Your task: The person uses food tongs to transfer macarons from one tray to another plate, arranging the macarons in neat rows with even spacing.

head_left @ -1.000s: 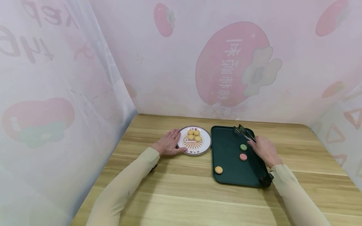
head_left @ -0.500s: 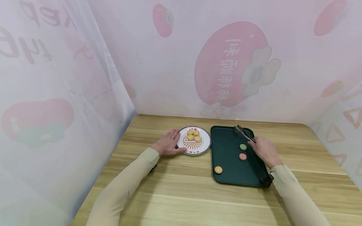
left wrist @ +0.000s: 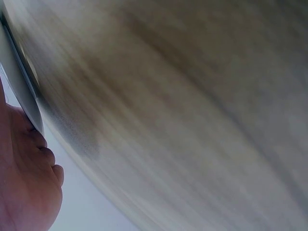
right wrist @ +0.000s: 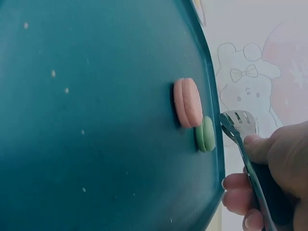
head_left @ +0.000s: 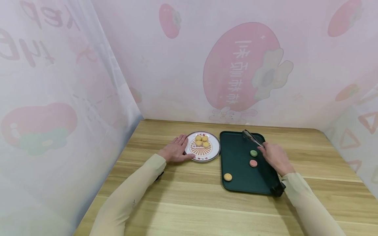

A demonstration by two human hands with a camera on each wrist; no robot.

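Right grip is clamped on metal tongs, which are held over the far right part of the dark green tray, tips near its far edge. On the tray, right of its middle, a green cookie and a pink cookie are seen, the pink one closer to the tray's near side. One yellow cookie is set in the tray's near left corner. Just left of the tray, four small yellow cookies are bunched on a round white plate. On the side away from the tray, the plate's rim is touched by the left grip, its fingers straight and its thumb held apart. The tray is carried by a wooden bench.
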